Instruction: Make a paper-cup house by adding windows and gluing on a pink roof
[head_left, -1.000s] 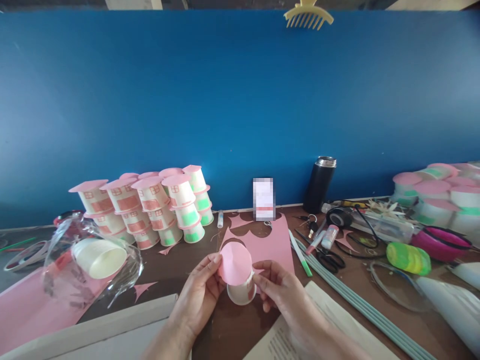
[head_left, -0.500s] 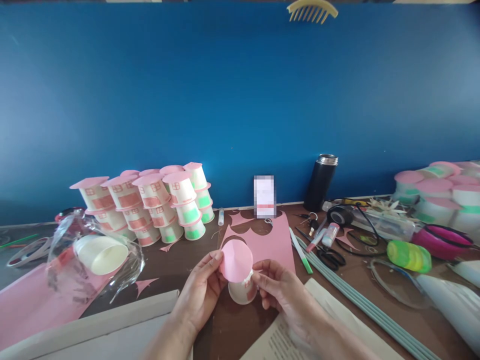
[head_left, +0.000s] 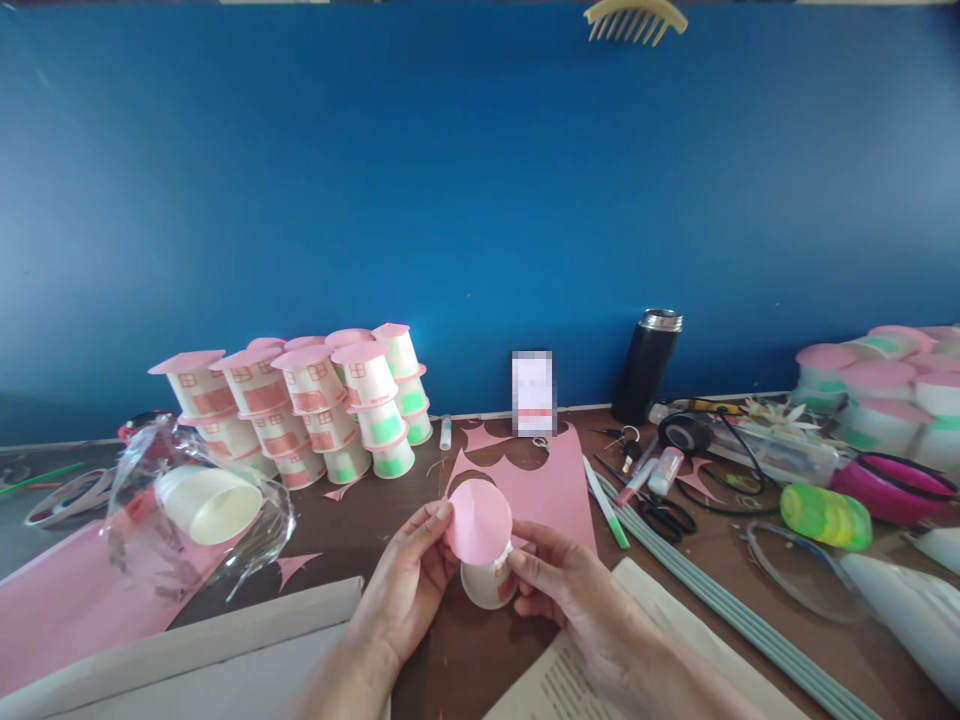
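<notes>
A small white paper cup (head_left: 491,585), upside down and tilted toward me, carries a round pink paper roof (head_left: 478,522). My left hand (head_left: 409,585) pinches the left edge of that pink roof with fingers closed. My right hand (head_left: 566,585) grips the cup's right side, thumb on its wall. Both hands hover just above the brown table (head_left: 352,540), in front of a pink paper sheet (head_left: 551,485) with round holes cut out of it.
A stack of finished cup houses (head_left: 311,405) stands at the back left. A plastic sleeve of plain cups (head_left: 199,505) lies left. Scissors (head_left: 660,510), glue stick (head_left: 664,470), black flask (head_left: 643,365), tape roll (head_left: 682,435) and grey rods (head_left: 720,600) sit right. More cups (head_left: 874,385) far right.
Both hands with the cup and pink roof have stayed almost in place. The view shifted slightly, and the roof sits a bit lower over the cup.
</notes>
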